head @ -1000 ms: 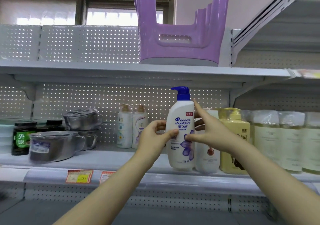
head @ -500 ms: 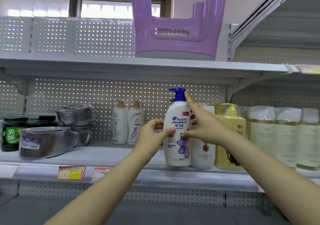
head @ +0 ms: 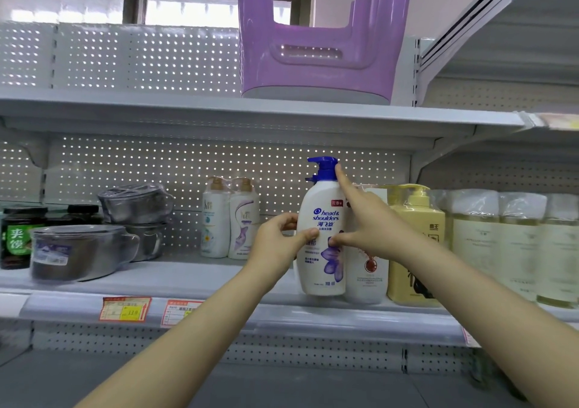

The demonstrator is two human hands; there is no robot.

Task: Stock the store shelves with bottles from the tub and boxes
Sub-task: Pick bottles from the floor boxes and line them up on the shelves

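A white shampoo bottle (head: 322,263) with a blue pump stands upright on the middle shelf (head: 194,277), near its front edge. My left hand (head: 277,241) grips its left side, thumb on the label. My right hand (head: 363,219) holds its right side, thumb on the front and index finger stretched up to the blue pump. A second white bottle (head: 366,269) stands just behind and right of it, partly hidden by my right hand.
A yellow pump bottle (head: 416,247) and wrapped pale bottles (head: 501,238) fill the shelf to the right. Two small pump bottles (head: 230,219) stand at the back, metal pots (head: 81,251) and dark jars (head: 18,235) on the left. A purple stool (head: 316,37) sits on the upper shelf.
My right index finger has slid up from the bottle's shoulder to the blue pump. The bottle stays upright on the shelf with both hands on it; the view has dropped a little.
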